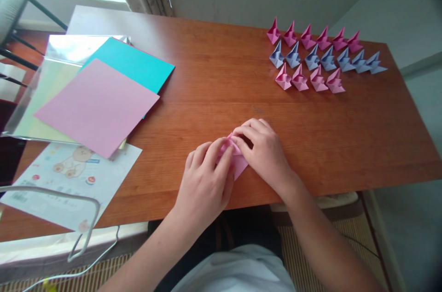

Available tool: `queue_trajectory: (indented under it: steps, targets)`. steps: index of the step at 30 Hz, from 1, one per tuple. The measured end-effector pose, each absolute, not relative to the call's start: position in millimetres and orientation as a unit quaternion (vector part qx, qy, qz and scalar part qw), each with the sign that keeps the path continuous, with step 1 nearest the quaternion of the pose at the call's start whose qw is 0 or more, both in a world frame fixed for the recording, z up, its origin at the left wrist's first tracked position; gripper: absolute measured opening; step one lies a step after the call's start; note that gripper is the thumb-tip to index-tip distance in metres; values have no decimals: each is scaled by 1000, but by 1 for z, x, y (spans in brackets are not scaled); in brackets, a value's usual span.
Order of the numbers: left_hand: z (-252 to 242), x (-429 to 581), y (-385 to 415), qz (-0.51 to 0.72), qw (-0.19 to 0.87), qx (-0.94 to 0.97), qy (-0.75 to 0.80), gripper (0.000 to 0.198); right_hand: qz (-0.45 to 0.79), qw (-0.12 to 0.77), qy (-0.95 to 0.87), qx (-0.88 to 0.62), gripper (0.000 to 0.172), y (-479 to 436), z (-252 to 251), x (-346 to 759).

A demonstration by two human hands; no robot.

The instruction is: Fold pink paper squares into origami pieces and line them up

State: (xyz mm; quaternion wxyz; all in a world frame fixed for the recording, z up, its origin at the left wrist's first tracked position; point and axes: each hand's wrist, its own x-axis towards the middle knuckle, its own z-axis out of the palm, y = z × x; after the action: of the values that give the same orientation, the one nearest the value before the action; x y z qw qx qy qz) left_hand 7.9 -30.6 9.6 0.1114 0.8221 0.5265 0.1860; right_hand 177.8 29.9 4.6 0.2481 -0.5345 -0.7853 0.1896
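Note:
A small piece of folded pink paper (239, 166) lies near the table's front edge, partly hidden under my fingers. My left hand (207, 172) grips its left side, with thumb and fingers pressed onto the folds. From the right, my right hand (264, 151) pinches the upper part between thumb and fingertips. Both hands meet at the paper's top. Farther off at the back right stand rows of finished folded paper figures: dark pink figures (307, 37) behind, blue-grey figures (312, 58) in the middle, and light pink figures (317, 79) in front.
On the left, a pink sheet (98, 105) overlaps a turquoise sheet (134, 64) and a clear plastic sleeve (26, 98). Below them lies a printed white sheet (113, 177). A white bent metal tube (51, 194) crosses the lower left corner. A wall borders the table behind.

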Motion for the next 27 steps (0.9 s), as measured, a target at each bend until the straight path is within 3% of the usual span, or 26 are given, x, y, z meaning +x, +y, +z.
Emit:
queue_trajectory:
  steps: [7,14,27]
  targets:
    - [9,9,-29,184,101,823,528,36,208,252,-783,-529,11,31,4,180]
    - [10,14,-41,189,42,842,504,46,218,253,-780,-529,13,32,3,179]
    - [4,22,-50,161,65,860,481,58,237,228,-779,-533,14,36,9,179]
